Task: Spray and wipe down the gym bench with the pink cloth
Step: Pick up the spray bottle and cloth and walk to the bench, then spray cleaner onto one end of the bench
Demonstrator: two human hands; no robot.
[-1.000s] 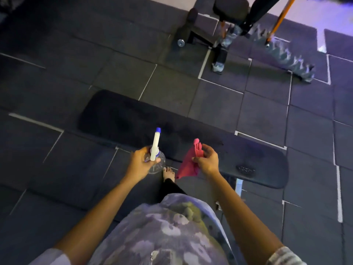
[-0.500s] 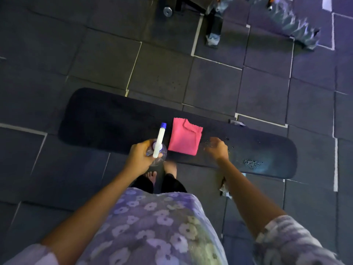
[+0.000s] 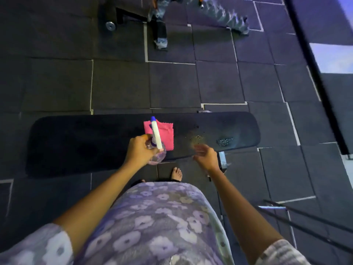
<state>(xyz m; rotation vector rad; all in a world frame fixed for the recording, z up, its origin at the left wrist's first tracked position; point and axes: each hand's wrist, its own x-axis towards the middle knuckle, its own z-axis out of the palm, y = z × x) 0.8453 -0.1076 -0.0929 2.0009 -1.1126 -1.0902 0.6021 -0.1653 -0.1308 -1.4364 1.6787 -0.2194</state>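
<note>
A long black gym bench (image 3: 86, 142) lies crosswise in front of me. The pink cloth (image 3: 168, 134) lies folded flat on its middle, partly behind the spray bottle. My left hand (image 3: 138, 150) grips the clear spray bottle (image 3: 156, 144), whose white top with a blue tip points away over the cloth. My right hand (image 3: 206, 155) hovers empty at the bench's near edge, right of the cloth, with its fingers spread and blurred. Worn or speckled patches (image 3: 224, 140) mark the bench's right part.
Dark rubber floor tiles (image 3: 172, 85) surround the bench. Another bench frame with a small weight plate (image 3: 110, 26) stands at the far side, beside a toothed metal rack (image 3: 229, 18). Dark bars (image 3: 305, 224) cross the lower right. My bare foot (image 3: 177, 174) is under the bench edge.
My right hand laid the pink cloth on the bench and let go, then drew back toward the near edge. My left hand kept the bottle and moved over the cloth.
</note>
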